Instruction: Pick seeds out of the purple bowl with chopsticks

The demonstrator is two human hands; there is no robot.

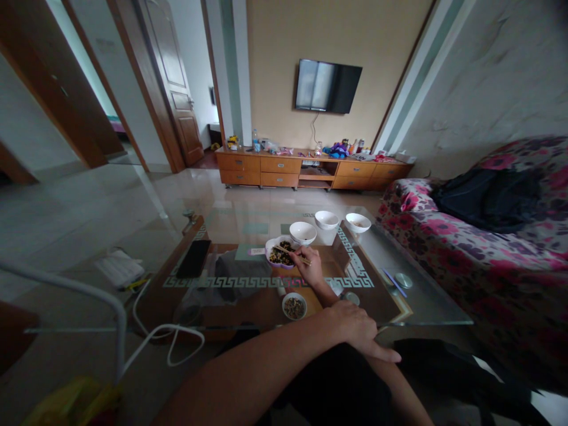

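Head view: the right hand (pixel 310 267) reaches out over the glass bench (pixel 417 307), fingers closed around a pair of chopsticks (pixel 296 254) whose tips lie over the purple bowl (pixel 280 254) of dark mixed bits just left of that hand, with three white bowls (pixel 327 220) beyond it and a small dish (pixel 294 307) of the same bits nearer the body. Nearer the body, the left hand (pixel 357 331) lies across the right forearm, fingers loosely spread and flat, holding nothing, just short of the bench's near edge.
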